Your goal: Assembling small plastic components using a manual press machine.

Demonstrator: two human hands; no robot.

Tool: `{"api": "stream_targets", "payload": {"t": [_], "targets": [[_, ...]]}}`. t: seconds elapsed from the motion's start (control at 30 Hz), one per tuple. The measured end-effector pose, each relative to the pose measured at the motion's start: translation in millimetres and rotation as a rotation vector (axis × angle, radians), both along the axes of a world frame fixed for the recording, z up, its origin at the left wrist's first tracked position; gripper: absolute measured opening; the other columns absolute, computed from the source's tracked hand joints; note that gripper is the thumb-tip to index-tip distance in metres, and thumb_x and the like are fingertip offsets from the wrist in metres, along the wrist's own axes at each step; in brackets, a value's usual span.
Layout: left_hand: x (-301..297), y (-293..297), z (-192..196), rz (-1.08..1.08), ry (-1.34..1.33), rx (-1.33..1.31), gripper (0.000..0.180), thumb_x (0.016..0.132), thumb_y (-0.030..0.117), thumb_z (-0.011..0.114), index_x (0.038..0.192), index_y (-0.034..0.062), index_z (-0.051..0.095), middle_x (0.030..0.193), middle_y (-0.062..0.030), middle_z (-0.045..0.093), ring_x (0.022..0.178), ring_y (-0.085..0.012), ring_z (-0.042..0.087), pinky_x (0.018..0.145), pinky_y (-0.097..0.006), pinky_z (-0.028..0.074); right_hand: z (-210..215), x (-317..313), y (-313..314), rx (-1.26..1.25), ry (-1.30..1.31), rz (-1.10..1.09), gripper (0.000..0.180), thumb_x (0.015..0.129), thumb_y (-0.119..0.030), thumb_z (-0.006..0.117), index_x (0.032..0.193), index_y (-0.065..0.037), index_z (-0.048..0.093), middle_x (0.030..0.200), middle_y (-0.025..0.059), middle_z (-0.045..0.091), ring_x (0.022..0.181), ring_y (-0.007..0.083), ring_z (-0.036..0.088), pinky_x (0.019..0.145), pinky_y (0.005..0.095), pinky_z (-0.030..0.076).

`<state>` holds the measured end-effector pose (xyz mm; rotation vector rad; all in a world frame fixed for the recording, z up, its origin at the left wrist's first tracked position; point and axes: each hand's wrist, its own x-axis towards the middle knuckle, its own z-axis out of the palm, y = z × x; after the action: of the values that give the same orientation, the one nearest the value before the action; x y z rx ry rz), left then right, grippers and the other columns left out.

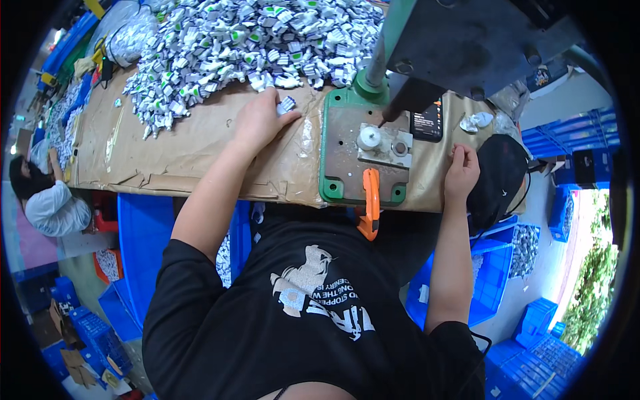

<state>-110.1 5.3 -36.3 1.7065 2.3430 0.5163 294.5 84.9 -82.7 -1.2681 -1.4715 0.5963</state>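
My left hand (259, 123) rests on the paper-covered bench, at the near edge of a large heap of small white-and-blue parts (267, 40). Between its thumb and fingers is one small white part with blue stripes (286, 105). To the right stands a green-based bench press (337, 157), with a metal fixture block (385, 152) under its pointed ram. A round whitish piece (369, 138) sits on that block. Right of the press, my right hand (462, 170) is held with fingers curled in; whether anything is in them is hidden.
An orange handle (371, 203) sticks out at the press's front edge. A phone (427, 120) lies behind the fixture, a black cap (499, 177) at the bench's right end. Blue crates (143, 233) stand below. Another person (50, 200) sits far left.
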Motion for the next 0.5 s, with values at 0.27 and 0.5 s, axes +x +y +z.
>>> {"api": "stream_targets", "payload": {"t": [0.27, 0.5], "targets": [[-4.9, 3.4, -8.7, -0.026, -0.117, -0.028, 0.044, 0.084, 0.049, 0.064, 0.084, 0.0046, 0.061, 0.082, -0.0136, 0.066, 0.078, -0.0331, 0.063, 0.069, -0.043, 0.048, 0.4, -6.1, -1.5, 0.022, 0.000, 0.000, 0.018, 0.096, -0.014, 0.055, 0.096, 0.002, 0.064, 0.082, 0.0015, 0.061, 0.073, 0.0065, 0.055, 0.068, 0.0207, 0.045], [57.5, -13.9, 16.1, -0.156, -0.363, 0.390, 0.020, 0.089, 0.022, 0.064, 0.093, 0.0024, 0.060, 0.074, -0.0110, 0.062, 0.068, -0.0215, 0.060, 0.061, -0.033, 0.047, 0.8, 5.2, 3.7, -0.005, 0.119, -0.035, 0.016, 0.096, -0.013, 0.055, 0.095, 0.000, 0.064, 0.079, -0.0007, 0.059, 0.068, 0.0054, 0.053, 0.064, 0.0204, 0.044]]}}
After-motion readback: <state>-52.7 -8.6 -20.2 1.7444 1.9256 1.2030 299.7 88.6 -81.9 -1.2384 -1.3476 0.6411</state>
